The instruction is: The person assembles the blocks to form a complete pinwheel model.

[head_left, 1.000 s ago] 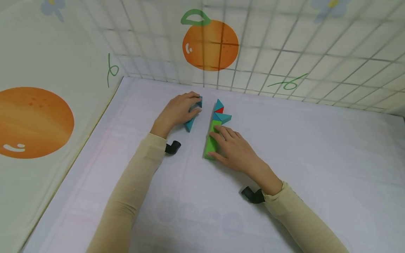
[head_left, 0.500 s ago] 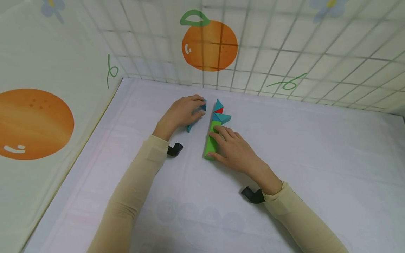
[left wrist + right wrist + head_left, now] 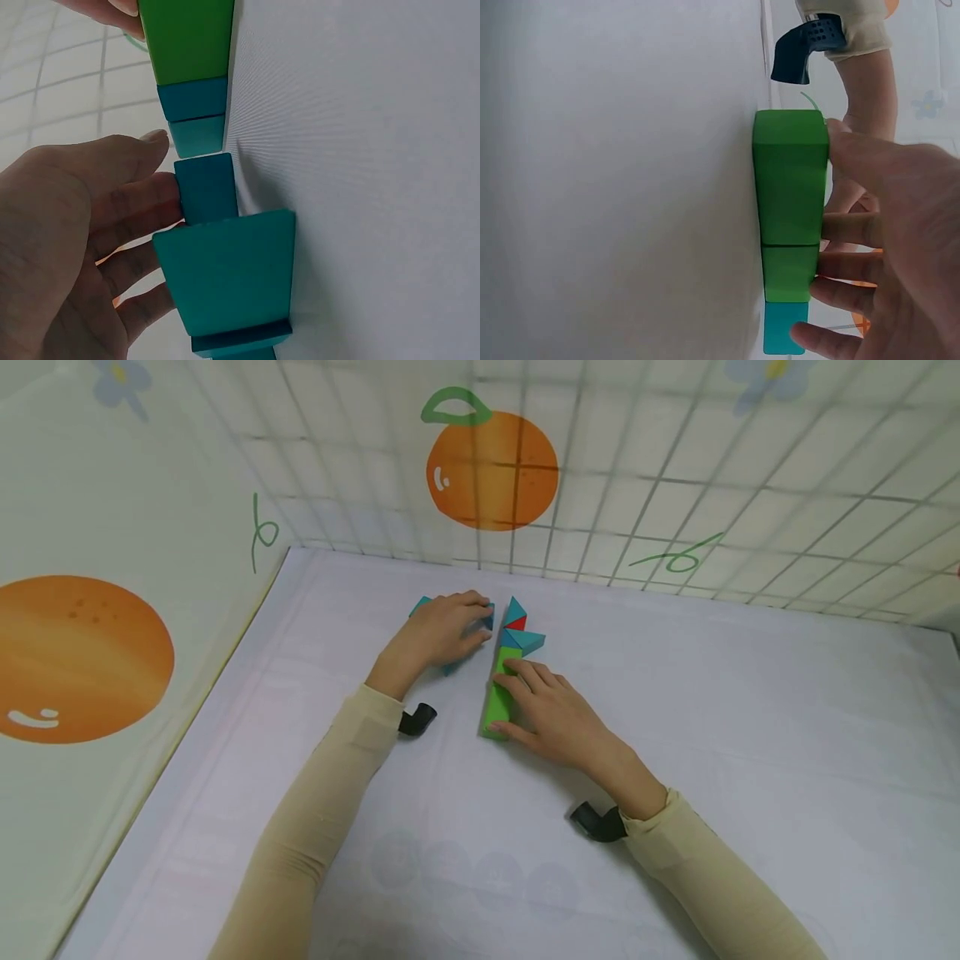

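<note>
The left hand (image 3: 442,627) has just slid right, with its thumb and fingers bent round a blue triangle block (image 3: 491,617), which now sits just left of the row on the tabletop (image 3: 712,735). So that piece looks almost up to the far end, by the red triangle block (image 3: 517,623). The right hand (image 3: 558,718) stays put, its loose, open grip resting on the two green blocks (image 3: 497,700). Far left, a blue corner (image 3: 422,602) now peeks out; a blue tip (image 3: 449,669) nearer is mostly covered. I can't tell their full shapes.
</note>
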A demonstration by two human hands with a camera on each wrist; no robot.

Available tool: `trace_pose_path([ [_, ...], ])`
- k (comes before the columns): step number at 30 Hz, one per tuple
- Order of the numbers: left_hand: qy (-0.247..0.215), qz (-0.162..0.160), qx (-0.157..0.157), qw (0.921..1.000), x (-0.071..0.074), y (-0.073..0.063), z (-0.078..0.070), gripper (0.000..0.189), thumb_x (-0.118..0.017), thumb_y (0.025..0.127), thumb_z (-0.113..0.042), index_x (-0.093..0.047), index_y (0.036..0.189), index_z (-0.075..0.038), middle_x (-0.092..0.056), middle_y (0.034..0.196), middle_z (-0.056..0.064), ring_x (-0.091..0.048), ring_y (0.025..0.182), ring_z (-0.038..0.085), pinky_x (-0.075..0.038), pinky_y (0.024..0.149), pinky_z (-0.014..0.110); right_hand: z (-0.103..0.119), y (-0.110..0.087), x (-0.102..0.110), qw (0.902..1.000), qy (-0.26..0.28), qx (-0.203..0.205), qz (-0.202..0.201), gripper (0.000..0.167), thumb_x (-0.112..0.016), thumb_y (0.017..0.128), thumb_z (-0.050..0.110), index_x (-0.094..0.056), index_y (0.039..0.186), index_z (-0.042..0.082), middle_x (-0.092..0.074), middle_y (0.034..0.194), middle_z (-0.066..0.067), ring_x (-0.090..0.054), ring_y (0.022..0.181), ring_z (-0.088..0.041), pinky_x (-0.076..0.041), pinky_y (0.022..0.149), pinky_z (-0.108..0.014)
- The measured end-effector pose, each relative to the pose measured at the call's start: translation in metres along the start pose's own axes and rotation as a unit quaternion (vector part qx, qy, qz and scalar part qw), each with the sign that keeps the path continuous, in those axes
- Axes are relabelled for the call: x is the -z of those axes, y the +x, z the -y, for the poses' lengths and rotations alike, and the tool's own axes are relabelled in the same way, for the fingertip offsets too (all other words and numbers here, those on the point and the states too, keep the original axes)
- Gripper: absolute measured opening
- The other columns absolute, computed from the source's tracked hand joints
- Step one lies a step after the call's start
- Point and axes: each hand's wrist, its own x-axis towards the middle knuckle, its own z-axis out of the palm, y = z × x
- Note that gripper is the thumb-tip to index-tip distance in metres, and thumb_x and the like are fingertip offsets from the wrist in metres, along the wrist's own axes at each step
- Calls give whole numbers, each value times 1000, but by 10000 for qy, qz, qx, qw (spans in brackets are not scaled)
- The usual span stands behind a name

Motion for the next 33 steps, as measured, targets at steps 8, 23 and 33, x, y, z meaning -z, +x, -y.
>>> trace_pose_path([
  [8,88,-55,-83,9999,-1,1,-2,46,-57,99,-35,-56,139,-11,-50,147,2,-50,133,27,-40,110,43,0,0,0,10000,-10,-13,-13,65,-63,93,48,-48,141,8,-41,148,-12,-42,135,-30,-46,102,-49],
  [23,168,40,-208,9996,-2,1,-9,46,-56,99,-33,-55,140,-12,-49,147,2,-48,134,24,-39,111,43,-1,-1,-1,10000,-10,17,-66,65,-63,93,49,-48,141,8,-41,148,-12,-42,135,-30,-46,103,-49],
  [33,240,145,-223,9994,-3,2,-11,46,-55,100,-34,-53,142,-13,-47,149,2,-47,135,23,-38,112,43,-1,0,0,10000,24,26,-39,65,-62,93,49,-47,141,8,-41,148,-12,-42,135,-29,-46,103,-49],
])
